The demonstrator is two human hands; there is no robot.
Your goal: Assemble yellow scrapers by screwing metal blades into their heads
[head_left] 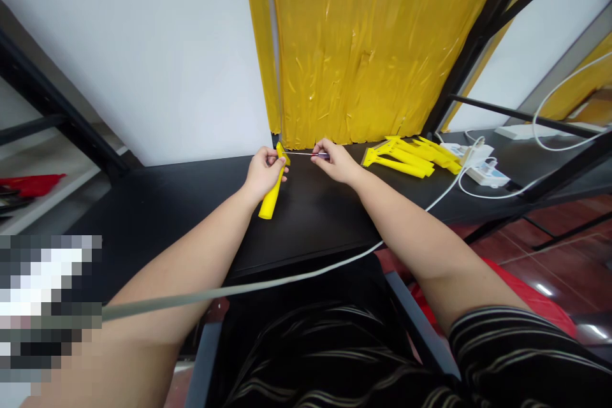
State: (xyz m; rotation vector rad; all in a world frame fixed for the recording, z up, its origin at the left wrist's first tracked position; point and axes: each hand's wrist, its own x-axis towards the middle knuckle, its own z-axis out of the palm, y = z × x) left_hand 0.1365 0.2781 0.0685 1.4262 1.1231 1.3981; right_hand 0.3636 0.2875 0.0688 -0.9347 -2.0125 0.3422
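Observation:
My left hand (262, 171) is closed around the upper part of a yellow plastic scraper (271, 199), its round handle slanting down toward me above the black table. Between the thumb and fingers of my right hand (337, 162) is a thin screwdriver (321, 155) with a dark handle. Its slim metal shaft points left, and the tip meets the scraper's head near my left thumb. Whether the tip sits in a screw is too small to make out. My left fingers partly cover the scraper's head.
Several more yellow scrapers (406, 156) lie in a pile right of my right hand. Beyond them are white power strips (488, 169). A white cable (315, 273) crosses in front of me, above the black table's (315, 217) near edge. A yellow strip curtain (363, 64) hangs behind.

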